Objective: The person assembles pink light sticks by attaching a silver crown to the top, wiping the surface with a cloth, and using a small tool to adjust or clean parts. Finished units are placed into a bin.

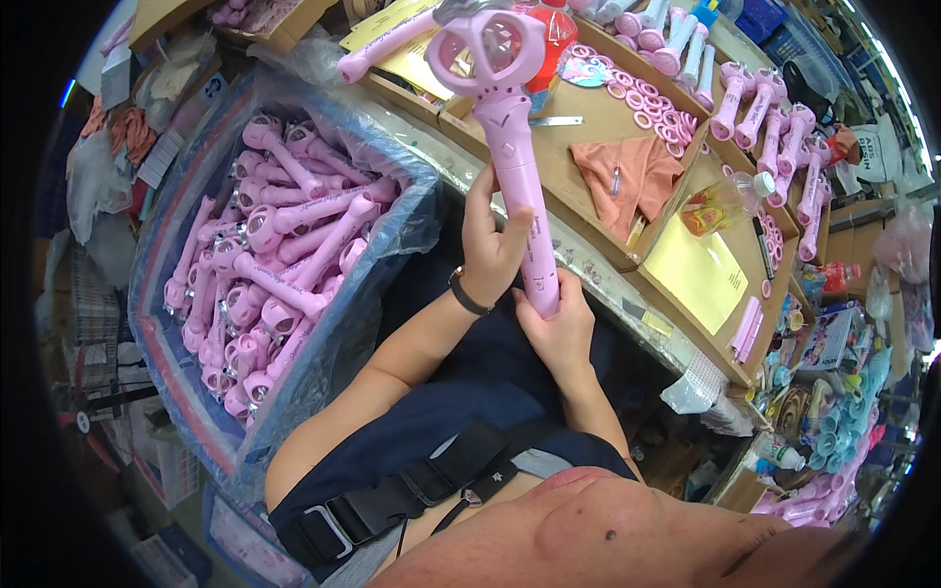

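Pink wand toy (510,147) stands near-upright, ring head above the fingers. Left hand (490,245) clasps mid-handle; right hand (561,328) grips the base end just below, both hands closed around it.

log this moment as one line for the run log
left hand: gripping pink plastic wand-shaped toy mid-handle | right hand: gripping its lower end | toy: upright | plastic-lined bin of pink toys: at left

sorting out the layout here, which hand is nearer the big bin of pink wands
Left. The left hand grips the pink wand on the side facing the bin; the right hand holds its lower end, farther away.
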### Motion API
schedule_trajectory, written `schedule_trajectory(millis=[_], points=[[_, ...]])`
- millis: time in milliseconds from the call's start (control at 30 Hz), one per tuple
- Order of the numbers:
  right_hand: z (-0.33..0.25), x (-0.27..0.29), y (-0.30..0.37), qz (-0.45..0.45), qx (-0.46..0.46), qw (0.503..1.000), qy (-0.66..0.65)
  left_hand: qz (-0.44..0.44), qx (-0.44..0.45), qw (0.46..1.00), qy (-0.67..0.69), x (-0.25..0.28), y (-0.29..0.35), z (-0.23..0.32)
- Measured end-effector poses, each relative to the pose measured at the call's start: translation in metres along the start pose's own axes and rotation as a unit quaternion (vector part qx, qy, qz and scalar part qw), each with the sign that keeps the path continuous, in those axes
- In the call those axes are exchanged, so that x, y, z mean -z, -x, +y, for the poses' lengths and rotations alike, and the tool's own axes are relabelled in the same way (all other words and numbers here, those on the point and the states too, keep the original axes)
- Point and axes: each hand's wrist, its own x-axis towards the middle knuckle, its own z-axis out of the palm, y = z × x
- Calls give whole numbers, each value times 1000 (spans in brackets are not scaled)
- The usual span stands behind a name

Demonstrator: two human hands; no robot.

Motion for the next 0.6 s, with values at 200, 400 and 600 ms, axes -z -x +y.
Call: schedule_trajectory(millis=[200, 400, 600], points=[[0, 6, 14, -144, -119, 953, -239, -64, 280, 842, 456, -2, -1, -11], [-1, 19, 17, -307, -216, 818, -437, -361, 305, 378, 796, -20, -12, -13], [8, 11, 14, -59, -46, 993, -89, -139, 436, 763, 456, 4, 14, 9]])
